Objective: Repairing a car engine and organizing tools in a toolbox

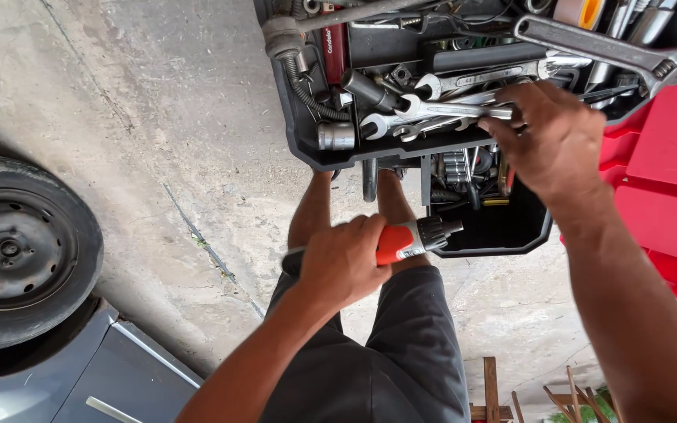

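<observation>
Left hand (pixel 344 262) is gripping a red-and-grey screwdriver handle (pixel 410 238) in a closed fist, wrist bent, over the knees — its tip end is pointing at the toolbox (pixel 307 137). Right hand (pixel 552 141) is reaching into the tray's near edge, fingers curled over a bunch of wrenches (pixel 432 113) — grip itself hidden by the knuckles. Toolbox's far side is cut off.

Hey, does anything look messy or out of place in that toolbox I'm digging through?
Yes. The wrenches lie jumbled and crossed in the black tray under your right hand, and a large adjustable wrench sits askew across the top edge. Nothing looks broken or spilled.
</observation>
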